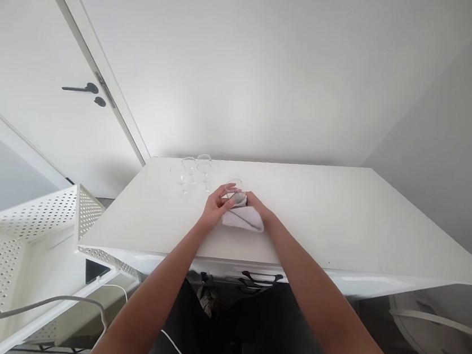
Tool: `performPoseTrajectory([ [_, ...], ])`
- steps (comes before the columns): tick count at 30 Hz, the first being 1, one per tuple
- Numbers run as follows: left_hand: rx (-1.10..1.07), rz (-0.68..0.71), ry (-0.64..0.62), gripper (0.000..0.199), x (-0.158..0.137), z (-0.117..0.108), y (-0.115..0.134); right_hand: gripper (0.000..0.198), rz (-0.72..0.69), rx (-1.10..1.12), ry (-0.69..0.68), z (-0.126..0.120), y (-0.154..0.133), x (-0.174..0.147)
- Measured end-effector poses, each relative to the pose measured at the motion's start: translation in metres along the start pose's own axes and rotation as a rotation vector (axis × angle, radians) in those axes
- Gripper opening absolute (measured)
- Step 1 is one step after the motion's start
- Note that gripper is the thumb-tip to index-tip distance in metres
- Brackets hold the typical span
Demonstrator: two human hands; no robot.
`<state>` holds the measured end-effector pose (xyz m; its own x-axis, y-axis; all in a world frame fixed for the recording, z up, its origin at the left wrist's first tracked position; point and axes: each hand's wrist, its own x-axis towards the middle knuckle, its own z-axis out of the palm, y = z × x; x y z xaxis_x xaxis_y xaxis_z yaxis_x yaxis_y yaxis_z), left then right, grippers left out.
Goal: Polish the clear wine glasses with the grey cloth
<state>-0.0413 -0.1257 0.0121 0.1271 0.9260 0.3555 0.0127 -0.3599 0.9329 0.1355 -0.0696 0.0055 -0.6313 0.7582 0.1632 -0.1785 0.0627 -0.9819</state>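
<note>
Over the white cabinet top, my left hand (217, 204) is closed around a clear stemmed glass (234, 183). The glass is tilted, and its bowl shows beyond my fingers. Folded over near my wrists, a white cloth (243, 219) hangs from my right hand (258, 205), which is closed on it against the glass. Most of my right fingers are hidden behind the cloth and the glass. To the left of my hands, several more clear stemmed glasses (204, 166) stand upright in a group.
The white cabinet top (341, 223) runs along the wall, with dark drawer handles (262, 276) below its front edge. A white perforated shelf unit (22, 221) and a grey cable (55, 298) are at lower left. Beyond is a door with a black handle (86, 88).
</note>
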Motion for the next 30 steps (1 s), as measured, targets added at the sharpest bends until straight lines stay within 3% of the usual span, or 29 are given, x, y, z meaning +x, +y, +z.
performPoseTrajectory([
  [4, 0.060, 0.019, 0.059, 0.071, 0.001, 0.000, -0.002, 0.031, -0.044, -0.145, -0.071, -0.004, 0.004, 0.001],
  [11, -0.039, 0.037, 0.067, 0.057, 0.000, -0.004, -0.001, 0.046, 0.128, 0.081, -0.133, -0.013, 0.005, -0.002],
  [14, 0.022, 0.032, 0.115, 0.058, 0.001, -0.004, 0.000, 0.038, 0.034, -0.076, -0.121, -0.009, 0.000, -0.001],
  [17, 0.080, 0.023, 0.200, 0.059, 0.003, -0.004, -0.001, 0.035, -0.066, -0.126, 0.026, -0.006, 0.000, 0.004],
  [21, 0.095, -0.008, 0.176, 0.055, 0.002, -0.004, -0.001, 0.039, 0.087, 0.062, 0.088, -0.011, 0.005, 0.005],
  [24, 0.029, 0.020, 0.130, 0.052, 0.001, -0.004, -0.003, 0.042, 0.180, 0.102, -0.017, -0.015, 0.004, 0.001],
  [27, -0.016, 0.060, 0.121, 0.049, 0.003, -0.004, -0.005, 0.042, 0.095, 0.018, -0.131, -0.014, 0.000, 0.000],
  [30, -0.040, 0.058, 0.147, 0.046, 0.005, -0.004, -0.006, 0.039, 0.019, 0.014, -0.013, -0.010, 0.003, 0.005],
])
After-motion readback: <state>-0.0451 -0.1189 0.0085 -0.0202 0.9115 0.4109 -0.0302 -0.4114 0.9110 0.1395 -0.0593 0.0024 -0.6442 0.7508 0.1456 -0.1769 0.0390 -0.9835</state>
